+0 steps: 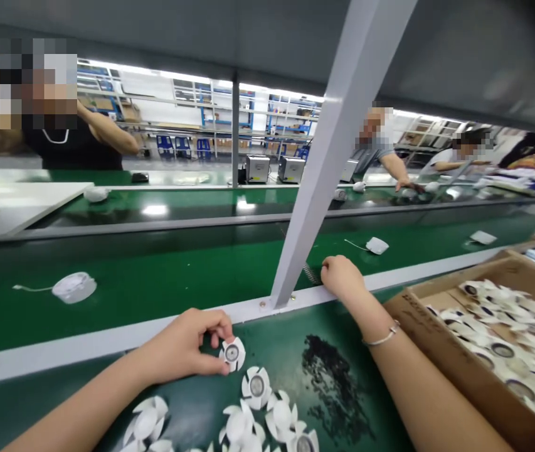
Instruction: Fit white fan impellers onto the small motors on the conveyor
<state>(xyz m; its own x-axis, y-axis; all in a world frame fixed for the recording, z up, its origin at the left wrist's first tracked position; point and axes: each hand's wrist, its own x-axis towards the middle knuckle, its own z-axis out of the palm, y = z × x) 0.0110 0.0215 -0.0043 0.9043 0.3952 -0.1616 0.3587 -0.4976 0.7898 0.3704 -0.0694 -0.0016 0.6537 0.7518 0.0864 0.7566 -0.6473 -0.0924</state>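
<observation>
My left hand (pixel 201 345) pinches a small white fan impeller (pixel 233 355) with a round grey centre between thumb and fingers, just above the green bench. Several more white impellers (pixel 256 386) lie loose below it, some with the grey centre up, others showing a plain white hub. My right hand (pixel 344 276) is curled closed over the grey rail at the conveyor's near edge. Beside its fingertips a dark coiled spring-like piece (pixel 310 274) shows. What those fingers hold, if anything, is hidden. Between my arms, small black bits (pixel 333 383) are scattered on the bench.
A cardboard box (pixel 418 301) of white impellers stands at right. A slanted grey post (pixel 321 163) rises between my hands. White parts with wires (pixel 74 287) lie on the green conveyor (pixel 154 282). Across it, several people work; one person's hand (pixel 403 183) rests among parts.
</observation>
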